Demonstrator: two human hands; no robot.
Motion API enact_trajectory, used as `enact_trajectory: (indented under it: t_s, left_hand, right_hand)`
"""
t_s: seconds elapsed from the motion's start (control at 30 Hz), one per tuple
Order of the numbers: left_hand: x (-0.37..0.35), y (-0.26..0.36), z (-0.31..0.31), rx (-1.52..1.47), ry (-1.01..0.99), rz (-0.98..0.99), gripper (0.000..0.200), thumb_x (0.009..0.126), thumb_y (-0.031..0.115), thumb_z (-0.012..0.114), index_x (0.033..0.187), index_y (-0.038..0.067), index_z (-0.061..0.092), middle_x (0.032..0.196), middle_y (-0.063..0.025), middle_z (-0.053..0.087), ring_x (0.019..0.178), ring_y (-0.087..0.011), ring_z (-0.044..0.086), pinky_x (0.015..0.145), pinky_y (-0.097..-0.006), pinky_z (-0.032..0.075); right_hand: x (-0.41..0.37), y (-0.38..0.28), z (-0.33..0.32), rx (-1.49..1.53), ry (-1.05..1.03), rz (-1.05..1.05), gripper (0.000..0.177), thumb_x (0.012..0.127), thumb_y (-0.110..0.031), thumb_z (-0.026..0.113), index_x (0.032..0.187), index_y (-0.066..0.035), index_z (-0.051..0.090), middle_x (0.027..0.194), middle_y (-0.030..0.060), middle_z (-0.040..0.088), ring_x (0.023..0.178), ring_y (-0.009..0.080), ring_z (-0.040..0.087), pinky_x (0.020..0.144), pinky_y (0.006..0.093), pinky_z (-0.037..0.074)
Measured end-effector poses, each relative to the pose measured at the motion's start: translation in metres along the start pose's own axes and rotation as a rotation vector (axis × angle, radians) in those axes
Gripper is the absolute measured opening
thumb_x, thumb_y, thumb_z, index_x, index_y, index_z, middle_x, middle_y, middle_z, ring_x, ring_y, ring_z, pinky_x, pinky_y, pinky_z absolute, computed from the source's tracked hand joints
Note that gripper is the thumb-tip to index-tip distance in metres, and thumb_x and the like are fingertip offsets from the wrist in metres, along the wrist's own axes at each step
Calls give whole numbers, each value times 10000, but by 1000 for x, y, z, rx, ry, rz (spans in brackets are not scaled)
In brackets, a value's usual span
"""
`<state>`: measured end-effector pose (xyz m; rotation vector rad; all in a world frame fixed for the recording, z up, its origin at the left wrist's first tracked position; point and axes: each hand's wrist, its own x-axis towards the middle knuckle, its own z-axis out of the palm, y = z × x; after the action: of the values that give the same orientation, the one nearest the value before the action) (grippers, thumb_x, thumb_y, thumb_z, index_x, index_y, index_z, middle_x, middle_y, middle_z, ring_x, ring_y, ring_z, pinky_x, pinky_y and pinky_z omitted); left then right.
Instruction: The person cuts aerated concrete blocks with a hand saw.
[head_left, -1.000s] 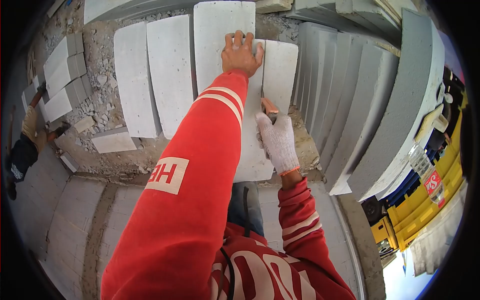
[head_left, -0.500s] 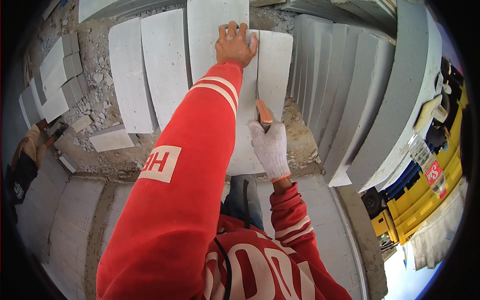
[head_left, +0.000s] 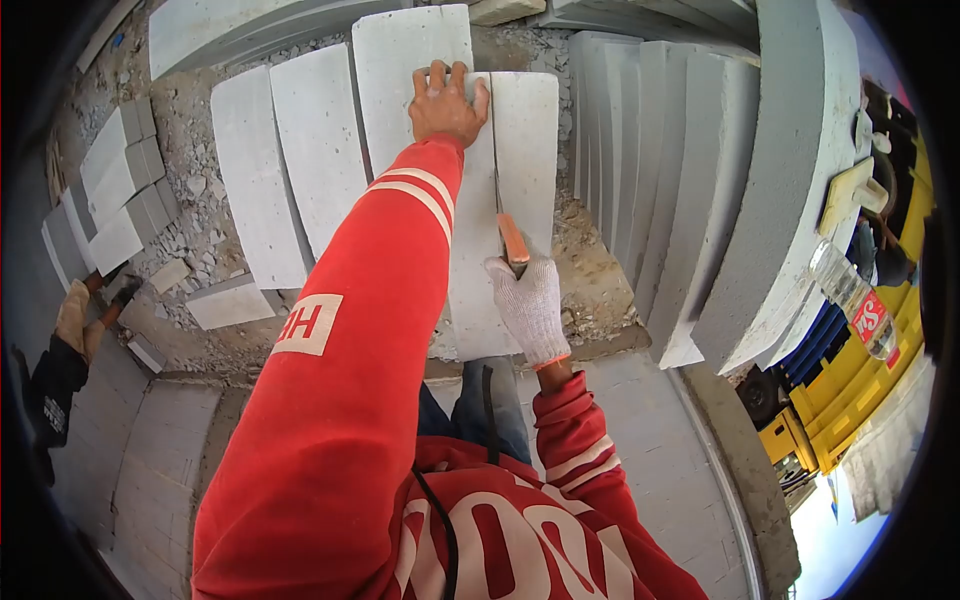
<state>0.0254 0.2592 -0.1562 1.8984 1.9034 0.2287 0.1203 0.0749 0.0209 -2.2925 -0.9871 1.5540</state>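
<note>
My bare left hand [head_left: 447,107] lies with fingers spread across the far end of a pale grey lightweight concrete block [head_left: 478,290], pressing on its top. In a white knitted glove, my right hand [head_left: 530,308] is closed round the orange handle of a handsaw [head_left: 514,243]. Its blade shows nearly edge-on as a thin dark line, running away from me along the seam between this block and the narrower strip of block [head_left: 527,140] to its right. How deep the blade sits is hidden.
Several blocks lie flat on the left [head_left: 255,180], and more stand on edge at right [head_left: 700,190]. Rubble [head_left: 205,190] covers the ground. A plastic bottle [head_left: 850,300] and a trowel-like tool [head_left: 850,195] rest on the right-hand blocks. A co-worker's gloved hand [head_left: 125,290] is at far left.
The whole view has shifted a little, so the blocks and both my hands appear lower and further left. The saw has hardly moved relative to the block. The co-worker's arms have shifted slightly.
</note>
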Motion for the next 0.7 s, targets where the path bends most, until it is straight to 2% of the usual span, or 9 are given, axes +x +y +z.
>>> enact_trajectory:
  t_s: [0.07, 0.17, 0.23, 0.27, 0.4, 0.47, 0.57, 0.63, 0.7]
  left_hand:
    - [-8, 6, 0, 55, 3, 2, 440, 999, 440, 535, 1279, 124, 658, 1329, -108, 567, 1313, -345, 466, 911, -529, 575]
    - [-8, 4, 5, 60, 18, 6, 438, 1002, 436, 534, 1276, 118, 660, 1313, -108, 571, 1297, -343, 478, 907, -520, 575]
    - [-19, 4, 5, 39, -10, -5, 433, 1001, 432, 538, 1272, 117, 661, 1304, -108, 574, 1290, -341, 482, 904, -522, 576]
    - [-8, 5, 3, 15, 7, 7, 428, 1001, 428, 543, 1268, 116, 661, 1295, -108, 576, 1284, -340, 487, 900, -524, 577]
    - [-8, 6, 0, 10, 28, 6, 418, 995, 421, 554, 1250, 107, 662, 1282, -107, 582, 1284, -346, 486, 899, -531, 575]
    - [6, 0, 0, 26, 66, 13, 422, 996, 422, 552, 1258, 110, 660, 1293, -107, 580, 1288, -346, 484, 905, -536, 572]
    - [9, 9, -1, 13, 45, 2, 442, 998, 435, 543, 1288, 121, 653, 1329, -112, 570, 1304, -345, 475, 930, -548, 563]
    - [-7, 4, 5, 47, -15, -9, 456, 999, 449, 536, 1302, 129, 652, 1342, -118, 564, 1308, -346, 471, 931, -541, 568]
    - [-14, 4, 3, 41, -30, -2, 451, 1001, 450, 532, 1298, 133, 653, 1337, -115, 567, 1306, -349, 471, 925, -534, 573]
  right_hand:
    - [-47, 7, -10, 44, 23, 47, 587, 890, -127, 729, 1415, 58, 541, 677, 145, 621, 598, 204, 594, 611, 381, 489]
    - [-128, 5, -27, 160, 67, -55, 619, 886, -116, 730, 1442, 60, 521, 700, 111, 601, 614, 177, 544, 616, 359, 491]
    - [-140, 7, -37, 162, 49, -38, 605, 885, -109, 725, 1429, 65, 528, 717, 112, 607, 620, 176, 539, 617, 358, 492]
    - [-134, 8, -37, 174, 53, -66, 591, 883, -102, 720, 1417, 70, 535, 733, 112, 614, 626, 174, 535, 619, 356, 492]
    - [1, -6, -13, 54, -127, 138, 533, 889, -139, 740, 1354, 70, 582, 700, 114, 615, 620, 177, 562, 613, 370, 490]
    - [9, -19, -11, 68, -93, 86, 529, 898, -134, 726, 1364, 65, 576, 690, 115, 611, 619, 175, 559, 611, 372, 487]
    - [-67, -19, -36, 94, -81, 141, 539, 919, -121, 696, 1408, 49, 549, 725, 134, 653, 652, 175, 607, 645, 366, 511]
    - [-131, -36, -61, 223, -90, 191, 569, 924, -129, 698, 1440, 41, 528, 750, 128, 669, 682, 180, 628, 694, 356, 537]
    - [-144, -41, -74, 183, -122, 239, 576, 925, -127, 697, 1446, 46, 523, 767, 124, 675, 696, 182, 636, 715, 348, 544]
